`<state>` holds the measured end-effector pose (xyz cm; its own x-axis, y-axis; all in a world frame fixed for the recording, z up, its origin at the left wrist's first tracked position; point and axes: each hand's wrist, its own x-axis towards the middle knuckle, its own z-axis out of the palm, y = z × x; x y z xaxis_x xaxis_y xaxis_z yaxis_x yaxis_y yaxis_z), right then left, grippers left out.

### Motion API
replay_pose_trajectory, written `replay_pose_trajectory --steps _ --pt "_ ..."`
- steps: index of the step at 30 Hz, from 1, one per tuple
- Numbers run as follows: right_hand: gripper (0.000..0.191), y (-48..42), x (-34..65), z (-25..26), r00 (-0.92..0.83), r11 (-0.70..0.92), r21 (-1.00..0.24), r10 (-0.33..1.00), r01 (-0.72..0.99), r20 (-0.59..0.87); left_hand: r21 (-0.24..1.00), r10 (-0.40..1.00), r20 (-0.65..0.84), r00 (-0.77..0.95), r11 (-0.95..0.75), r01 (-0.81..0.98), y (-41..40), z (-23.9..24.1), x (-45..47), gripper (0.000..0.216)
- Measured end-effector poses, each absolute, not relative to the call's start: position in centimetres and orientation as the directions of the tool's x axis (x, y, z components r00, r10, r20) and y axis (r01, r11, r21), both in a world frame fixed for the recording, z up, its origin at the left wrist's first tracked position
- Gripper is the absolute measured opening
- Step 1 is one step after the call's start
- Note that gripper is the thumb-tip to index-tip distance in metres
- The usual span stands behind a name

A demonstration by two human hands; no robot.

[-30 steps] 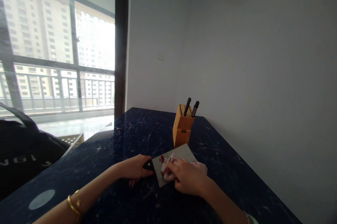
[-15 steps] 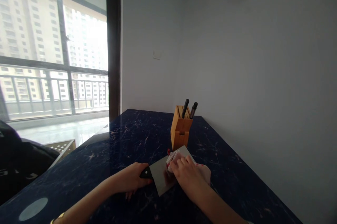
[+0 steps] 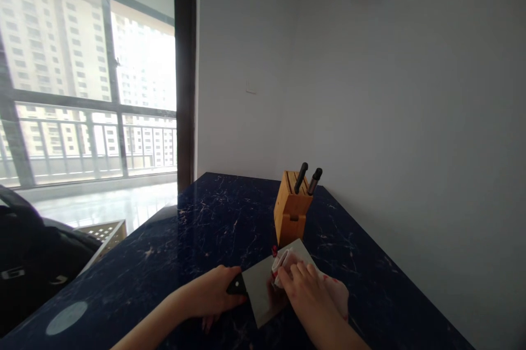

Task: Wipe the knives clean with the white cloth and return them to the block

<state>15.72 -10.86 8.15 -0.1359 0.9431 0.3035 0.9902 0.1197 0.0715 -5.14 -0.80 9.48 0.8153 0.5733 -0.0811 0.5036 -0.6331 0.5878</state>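
Note:
My left hand [image 3: 217, 291] is closed round the black handle of a cleaver [image 3: 259, 291], whose broad steel blade lies flat over the table and points to the right. Pressed on the blade is a white cloth with red marks [image 3: 336, 291], bunched under the fingers of my right hand [image 3: 304, 287]. Part of the cloth hangs out to the right of that hand. Just beyond the blade stands a wooden knife block [image 3: 292, 207] with two black-handled tools in its slots.
The dark blue marble-patterned table [image 3: 222, 218] runs up to the grey wall [image 3: 390, 92]. A pale round spot [image 3: 66, 318] is on its near left part. Black bag-like things [image 3: 33, 251] stand off the left edge, near a window with a railing.
The whole view has shifted, so everything sits slightly further right and lower. My left hand still holds the cleaver, and my right hand keeps the cloth on the blade.

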Motion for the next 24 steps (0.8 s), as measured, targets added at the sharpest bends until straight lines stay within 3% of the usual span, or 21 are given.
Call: replay_pose_trajectory --steps 3,6,11,14,16,22,24 --pt "0.036 -10.8 15.7 8.1 -0.048 -0.039 0.256 0.944 0.966 0.325 0.597 0.552 -0.087 0.830 -0.637 0.486 -0.7 9.6 -5.0 0.026" --pt "0.034 -10.8 15.6 8.3 -0.047 -0.061 0.297 0.938 0.953 0.344 0.603 0.545 -0.110 0.831 -0.628 0.492 -0.6 9.4 -5.1 0.028" --pt "0.029 -11.5 14.3 8.9 -0.122 0.066 0.188 0.945 0.980 0.303 0.614 0.549 -0.173 0.817 -0.588 0.526 -0.5 9.1 -5.3 0.031" --pt "0.030 -12.1 13.3 9.2 -0.258 0.247 0.076 0.924 0.966 0.283 0.585 0.557 -0.122 0.822 -0.629 0.513 -0.7 9.2 -5.4 0.029" --pt "0.032 -12.3 13.3 9.5 -0.285 0.285 0.040 0.916 0.958 0.284 0.556 0.569 -0.062 0.820 -0.663 0.501 -0.8 9.2 -5.4 0.029" --pt "0.036 -11.4 15.5 10.3 -0.079 0.063 0.060 0.944 0.996 0.321 0.573 0.564 -0.087 0.821 -0.646 0.504 -1.3 9.2 -5.6 0.032" --pt "0.034 -11.3 15.6 10.2 -0.070 0.055 0.055 0.936 0.997 0.346 0.562 0.565 -0.061 0.823 -0.662 0.497 -1.5 9.4 -5.6 0.031"
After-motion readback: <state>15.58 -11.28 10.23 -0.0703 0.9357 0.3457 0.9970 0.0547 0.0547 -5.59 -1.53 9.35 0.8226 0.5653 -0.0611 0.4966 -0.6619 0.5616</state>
